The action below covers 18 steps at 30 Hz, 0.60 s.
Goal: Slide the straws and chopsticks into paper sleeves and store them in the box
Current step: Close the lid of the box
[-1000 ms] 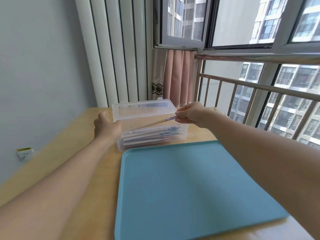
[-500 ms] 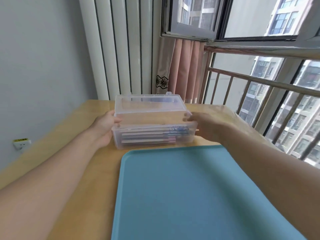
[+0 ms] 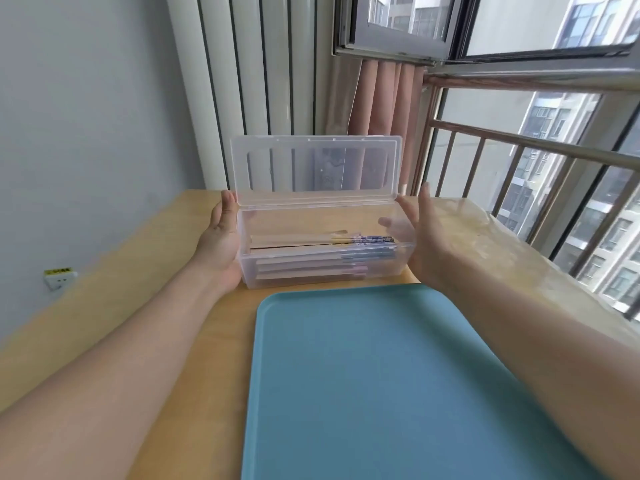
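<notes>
My left hand [image 3: 221,233] lies flat on the box's [image 3: 325,268] left end; my right hand [image 3: 420,233], fingers straight, is at its right end. Lid [image 3: 315,169] up, sleeves [image 3: 311,263] inside, far of the tray [image 3: 398,375] on the worktop [image 3: 194,375].

tray [image 3: 398,393]: its near edge and near right corner run off the bottom of the frame.
desk [image 3: 180,341]: cut off at the left and bottom edges; its right part lies under a wrinkled clear film.
sleeved sticks [image 3: 311,263]: seen only through the box's [image 3: 329,278] frosted wall; straws and chopsticks cannot be told apart or counted.
right hand [image 3: 420,233]: fingertips blurred behind the box's right end wall.
left hand [image 3: 221,233]: its fingers, on the box's left end, are mostly out of sight.
arms: both cut off at the frame's edges.
</notes>
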Tool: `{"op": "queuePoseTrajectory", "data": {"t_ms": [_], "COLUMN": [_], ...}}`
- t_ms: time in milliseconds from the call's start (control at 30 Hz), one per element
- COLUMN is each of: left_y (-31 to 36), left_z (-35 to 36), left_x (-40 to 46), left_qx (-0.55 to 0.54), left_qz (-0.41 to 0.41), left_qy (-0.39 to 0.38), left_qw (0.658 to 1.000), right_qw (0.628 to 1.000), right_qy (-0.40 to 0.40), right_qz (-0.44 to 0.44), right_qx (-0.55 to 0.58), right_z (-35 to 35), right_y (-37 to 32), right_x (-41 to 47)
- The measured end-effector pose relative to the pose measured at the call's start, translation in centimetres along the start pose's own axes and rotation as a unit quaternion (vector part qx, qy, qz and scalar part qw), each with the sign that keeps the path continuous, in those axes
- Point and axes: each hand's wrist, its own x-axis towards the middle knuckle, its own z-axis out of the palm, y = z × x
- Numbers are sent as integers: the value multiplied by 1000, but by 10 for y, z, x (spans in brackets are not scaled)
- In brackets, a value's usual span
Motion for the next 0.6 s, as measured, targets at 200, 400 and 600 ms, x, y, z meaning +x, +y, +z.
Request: {"op": "queuePoseTrajectory", "data": {"t_ms": [200,400,600], "left_y": [10,21,27], "left_z": [26,22,34], "left_x": [-22,-40,-59], "left_qx": [-61,356,697], "left_qz": [15,110,255], "left_qy": [64,15,-105], "left_qw": [996,928,662], "right_qw": [988,841,716], "right_qy": [-37,-18,-116], "right_qz": [-33,-258,-278], "right_qx": [144,-475,-629], "right_z": [-4,-13,-16], "right_y": [4,-28,-8], "right_x": [-8,-14,-26]}}
